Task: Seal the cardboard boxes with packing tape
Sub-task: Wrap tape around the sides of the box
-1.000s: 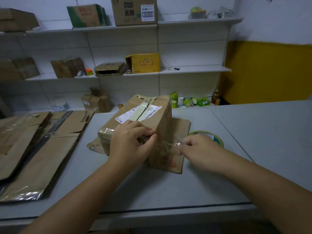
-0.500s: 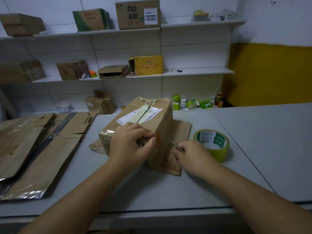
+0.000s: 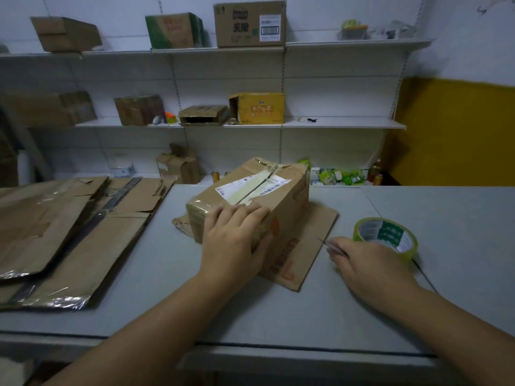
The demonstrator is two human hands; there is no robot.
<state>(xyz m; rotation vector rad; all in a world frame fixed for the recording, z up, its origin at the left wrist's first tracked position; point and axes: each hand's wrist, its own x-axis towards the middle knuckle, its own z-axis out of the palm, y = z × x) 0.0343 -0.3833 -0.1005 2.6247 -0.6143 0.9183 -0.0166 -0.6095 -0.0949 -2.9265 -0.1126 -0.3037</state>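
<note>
Now left hand [image 3: 237, 238] fingers flattened on box [image 3: 281, 199]; right hand [image 3: 370, 263], pinching thin blade [image 3: 324, 241], withdrawn beside tape roll [image 3: 390, 232].

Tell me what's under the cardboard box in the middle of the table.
A flattened cardboard sheet lies under the cardboard box, sticking out on its right and near sides and a little on the left. How far it runs beneath the box is covered.

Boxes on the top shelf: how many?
3: a tilted brown box at the left, a green-and-brown box mid-shelf, a barcode-labelled brown box right of it. Others may lie beyond the left edge.
</note>
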